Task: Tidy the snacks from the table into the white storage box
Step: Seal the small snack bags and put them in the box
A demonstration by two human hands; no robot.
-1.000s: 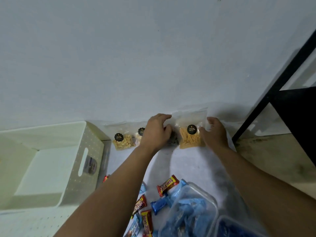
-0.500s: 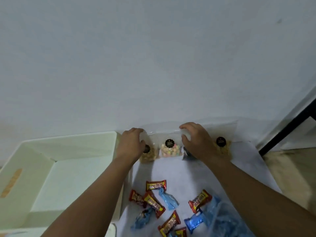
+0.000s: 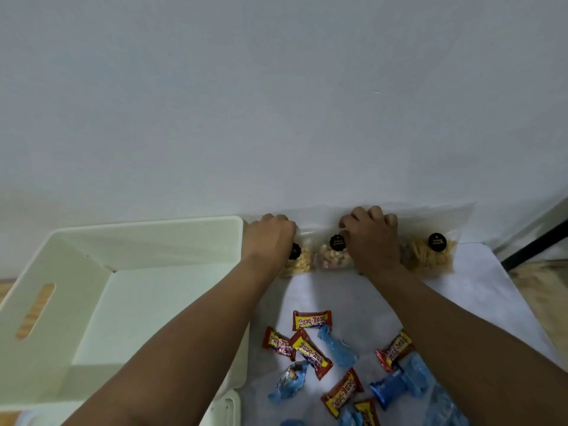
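Note:
Several clear snack bags with round black stickers stand in a row against the wall. My left hand (image 3: 270, 238) grips the top of the leftmost bag of pale crackers (image 3: 299, 263). My right hand (image 3: 372, 241) grips the top of a bag that its palm mostly hides, just right of the bag of pastel puffs (image 3: 333, 260). A bag of yellow sticks (image 3: 430, 256) stands free at the right. The white storage box (image 3: 147, 241) sits open at the left, nothing visible inside. Red-and-yellow bars (image 3: 311, 320) and blue wrapped sweets (image 3: 338, 348) lie loose on the white table (image 3: 479, 290).
A clear plastic container (image 3: 442, 404) with blue sweets sits at the bottom right. The pale wall rises directly behind the bags. A black frame (image 3: 534, 244) and a tan floor lie beyond the table's right edge. A second white box edge (image 3: 227, 407) shows at the bottom.
Both hands have shifted left along the row of bags and now close on bag tops. The view has swung left, bringing more of the white box into sight.

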